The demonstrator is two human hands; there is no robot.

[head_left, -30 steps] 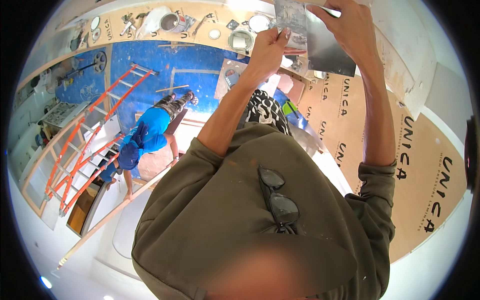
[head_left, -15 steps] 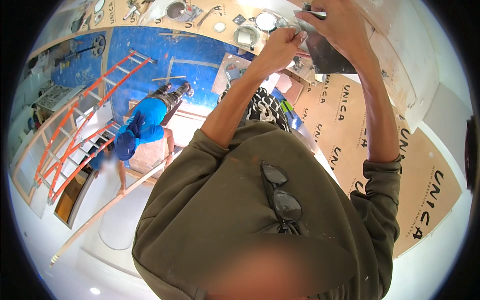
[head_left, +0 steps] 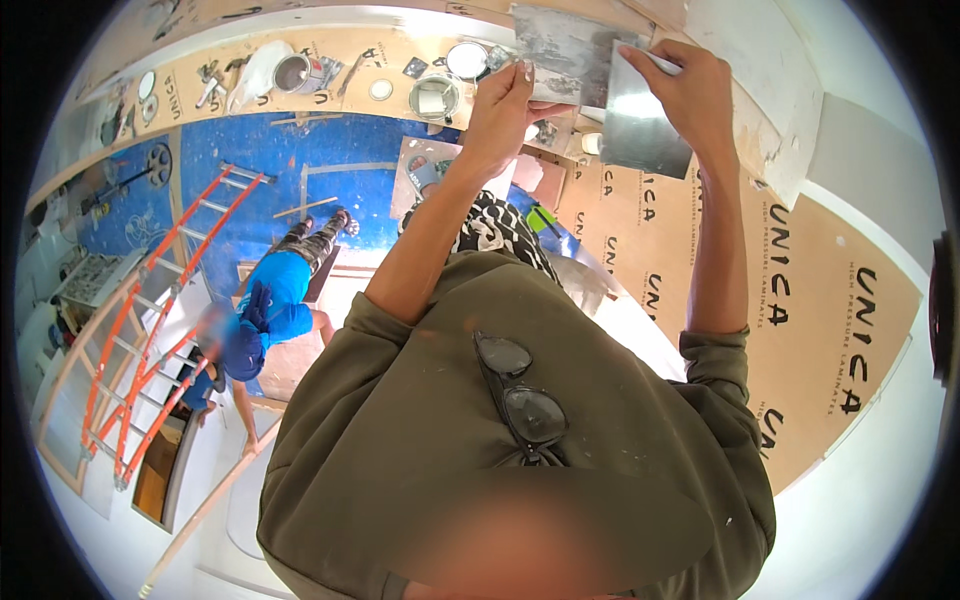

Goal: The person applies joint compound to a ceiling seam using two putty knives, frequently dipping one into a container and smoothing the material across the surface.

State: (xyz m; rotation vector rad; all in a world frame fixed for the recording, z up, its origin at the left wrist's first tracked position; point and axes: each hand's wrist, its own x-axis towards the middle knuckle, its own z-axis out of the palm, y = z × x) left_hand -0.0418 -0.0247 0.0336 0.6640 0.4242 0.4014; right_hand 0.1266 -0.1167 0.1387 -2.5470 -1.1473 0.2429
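My left hand [head_left: 503,112] is closed on the edge of a flat rectangular plate [head_left: 563,48], whose face is smeared with grey putty. The grip of this plate is hidden, so I cannot tell whether it is a scraper or a mixing board. Wrapped in my right hand [head_left: 692,98] is a wide putty knife [head_left: 643,125] with a shiny metal blade. Its blade overlaps the plate's right edge in the picture; whether they touch I cannot tell. Both tools are held up in front of me.
Beyond my hands runs a paper-covered bench [head_left: 330,108] bearing a paint can [head_left: 297,73], a bucket [head_left: 435,97] and a round white lid [head_left: 467,60]. On the left, a person in a blue shirt [head_left: 280,290] grips a long wooden strip [head_left: 215,495] beside an orange ladder [head_left: 160,265].
The plate in my left hand has turned so its smeared face shows. My right hand's putty knife has lowered slightly. The person on the left has shifted, with the wooden strip lower in view.
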